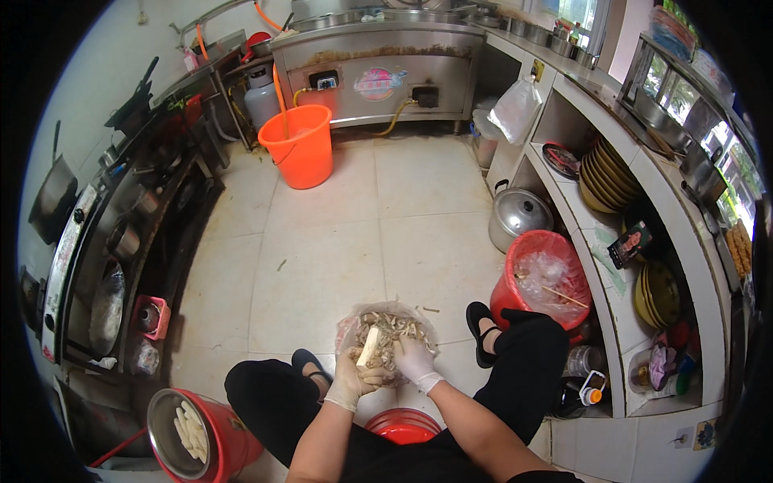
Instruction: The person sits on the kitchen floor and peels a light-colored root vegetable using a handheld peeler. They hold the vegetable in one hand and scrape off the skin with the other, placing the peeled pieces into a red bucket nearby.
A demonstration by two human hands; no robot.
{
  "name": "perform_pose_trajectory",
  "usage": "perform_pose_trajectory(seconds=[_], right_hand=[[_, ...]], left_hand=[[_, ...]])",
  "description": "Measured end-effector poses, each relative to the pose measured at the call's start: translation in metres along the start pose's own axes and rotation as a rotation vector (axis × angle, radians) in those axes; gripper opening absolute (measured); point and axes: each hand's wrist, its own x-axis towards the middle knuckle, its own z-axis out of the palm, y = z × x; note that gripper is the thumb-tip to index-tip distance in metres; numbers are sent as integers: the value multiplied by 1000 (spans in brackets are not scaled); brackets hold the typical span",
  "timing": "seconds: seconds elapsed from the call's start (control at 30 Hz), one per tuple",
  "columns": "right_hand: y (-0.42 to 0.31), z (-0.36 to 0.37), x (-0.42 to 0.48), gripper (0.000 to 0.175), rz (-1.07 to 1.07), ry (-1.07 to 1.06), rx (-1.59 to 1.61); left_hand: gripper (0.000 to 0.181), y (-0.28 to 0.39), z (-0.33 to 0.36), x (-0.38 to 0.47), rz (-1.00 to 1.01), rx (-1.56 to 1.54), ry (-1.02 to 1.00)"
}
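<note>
My left hand [353, 380], in a pale thin glove, holds a pale peeled stick of a root or shoot [371, 345], tilted up and away from me. Brownish shreds lie around its fingers. Just right of it is my right hand [414, 361], gloved too, its fingers curled over the brown peelings [395, 326]; whether it grips something is hidden. The peelings fill an open clear plastic bag [426, 323] on the floor between my feet. At the lower left, more pale peeled pieces [192, 431] lie in a metal pot [158, 416], set on a red bucket [232, 431].
Red plastic container [403, 427] below my hands. At right: lined red bin [504, 290], lidded aluminium pot [504, 226], shelves with stacked bowls [604, 181], dark bottle [567, 398]. Orange bucket [305, 157] before the steel stove [386, 60]. Rack with pans [51, 199] at left.
</note>
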Motion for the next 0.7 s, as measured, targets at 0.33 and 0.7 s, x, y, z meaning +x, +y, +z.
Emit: perform_pose_trajectory(seconds=[0.33,0.7], right_hand=[[10,-1,7,28,26,35,165],[-22,-40,12,20,-342,18,219]], left_hand=[[23,-7,-24,19,660,1119,450],[32,-14,0,3,915,1862,670]])
